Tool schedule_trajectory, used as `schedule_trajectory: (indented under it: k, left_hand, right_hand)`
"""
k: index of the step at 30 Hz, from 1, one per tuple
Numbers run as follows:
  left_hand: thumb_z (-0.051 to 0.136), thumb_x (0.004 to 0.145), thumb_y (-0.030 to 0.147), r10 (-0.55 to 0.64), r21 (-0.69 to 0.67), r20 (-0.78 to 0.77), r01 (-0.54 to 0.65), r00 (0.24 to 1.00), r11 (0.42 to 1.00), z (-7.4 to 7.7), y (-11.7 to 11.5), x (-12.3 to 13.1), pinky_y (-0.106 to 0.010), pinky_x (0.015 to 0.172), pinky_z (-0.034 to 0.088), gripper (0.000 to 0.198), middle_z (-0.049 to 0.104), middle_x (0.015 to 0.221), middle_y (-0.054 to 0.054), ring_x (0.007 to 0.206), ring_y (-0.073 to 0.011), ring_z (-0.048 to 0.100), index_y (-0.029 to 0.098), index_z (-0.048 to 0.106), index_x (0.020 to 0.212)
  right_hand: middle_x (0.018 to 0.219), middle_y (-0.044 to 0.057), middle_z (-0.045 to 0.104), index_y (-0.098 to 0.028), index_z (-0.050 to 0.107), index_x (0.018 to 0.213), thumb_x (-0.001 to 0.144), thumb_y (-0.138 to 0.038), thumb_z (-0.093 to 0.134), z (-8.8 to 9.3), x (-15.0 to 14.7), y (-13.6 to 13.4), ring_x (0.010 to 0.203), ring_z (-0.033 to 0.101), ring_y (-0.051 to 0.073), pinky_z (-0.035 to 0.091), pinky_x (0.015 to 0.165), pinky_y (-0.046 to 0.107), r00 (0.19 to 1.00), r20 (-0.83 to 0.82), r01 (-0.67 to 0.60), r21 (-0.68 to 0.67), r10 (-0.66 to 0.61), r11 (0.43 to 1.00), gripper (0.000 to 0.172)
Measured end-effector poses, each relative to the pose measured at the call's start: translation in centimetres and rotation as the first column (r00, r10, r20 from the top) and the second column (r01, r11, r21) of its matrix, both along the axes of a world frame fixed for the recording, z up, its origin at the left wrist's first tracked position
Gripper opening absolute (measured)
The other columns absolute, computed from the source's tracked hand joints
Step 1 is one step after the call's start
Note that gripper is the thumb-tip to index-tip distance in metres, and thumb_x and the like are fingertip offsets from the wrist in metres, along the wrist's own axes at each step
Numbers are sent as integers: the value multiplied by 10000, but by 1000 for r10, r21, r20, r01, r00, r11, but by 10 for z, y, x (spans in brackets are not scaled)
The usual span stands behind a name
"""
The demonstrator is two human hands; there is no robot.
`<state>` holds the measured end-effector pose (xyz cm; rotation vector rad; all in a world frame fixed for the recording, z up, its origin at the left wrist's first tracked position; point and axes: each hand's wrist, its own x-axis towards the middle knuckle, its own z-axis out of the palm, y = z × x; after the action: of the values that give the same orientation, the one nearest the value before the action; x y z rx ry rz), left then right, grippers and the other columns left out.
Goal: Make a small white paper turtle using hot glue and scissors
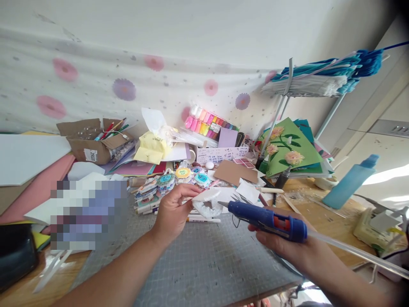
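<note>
My left hand (174,209) pinches the left edge of a small white piece (208,205) that looks padded and has a hole or hollow in it; its exact kind is unclear. Wrapped around a blue glue gun (265,219) is my right hand (284,245), with a clear glue stick (354,251) sticking out of the gun's back. The gun's nozzle points left, close to the right edge of the white piece. Both hands are above a grey cutting mat (204,260). Colourful round paper pieces (182,172) lie stacked behind my left hand.
At the back left stands a cardboard box (91,147) with pens. A tray of coloured clay (211,123) leans at the wall. On the right are a green card with flowers (287,147), a blue bottle (349,183) and a power strip (377,230). Markers (203,220) lie on the mat.
</note>
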<state>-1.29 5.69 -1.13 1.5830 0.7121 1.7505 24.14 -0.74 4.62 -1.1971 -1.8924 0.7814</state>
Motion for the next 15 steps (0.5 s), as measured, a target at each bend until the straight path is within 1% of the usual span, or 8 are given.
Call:
schedule_trajectory:
  k: [2, 6, 10, 12, 15]
  left_hand:
    - [740, 728, 214, 21, 8, -20, -21, 1000, 1000, 1, 0, 0, -339, 830, 484, 49, 695, 868, -47, 875, -199, 632, 225, 717, 771]
    - [756, 708, 256, 62, 26, -37, -61, 997, 998, 2, -1, 0, -358, 828, 488, 67, 700, 851, -55, 869, -213, 634, 222, 719, 751]
    - [742, 719, 241, 79, 50, -54, -76, 995, 996, 3, -1, 0, -367, 829, 491, 40, 702, 846, -55, 858, -217, 639, 224, 718, 746]
    - [735, 723, 217, 96, 59, -70, -92, 993, 994, 2, -1, 0, -368, 834, 489, 33, 702, 854, -53, 863, -218, 639, 228, 717, 749]
    - [722, 731, 190, 112, 76, -84, -106, 990, 991, 2, 0, -1, -367, 834, 490, 51, 701, 860, -48, 869, -218, 638, 232, 715, 759]
  right_hand:
    - [718, 37, 718, -240, 741, 823, 743, -334, 691, 1, 1, 0, 613, 649, 229, 487, 468, 271, 1000, 8, 12, 24, -12, 1000, 133]
    - [626, 21, 670, -247, 742, 809, 740, -361, 687, 0, 2, 1, 528, 593, 206, 453, 437, 274, 999, 30, 21, 109, -24, 994, 144]
    - [624, 13, 641, -226, 712, 766, 764, -394, 659, 1, 2, -1, 531, 565, 184, 465, 478, 270, 994, 100, 27, 92, -36, 995, 176]
    - [602, 8, 621, -221, 699, 748, 770, -398, 650, 2, 2, -3, 522, 548, 175, 453, 468, 262, 993, 113, 27, 72, -35, 997, 185]
    - [568, 9, 607, -218, 688, 693, 766, -383, 654, 3, 2, -5, 498, 529, 169, 435, 443, 254, 992, 120, 30, 98, -42, 995, 183]
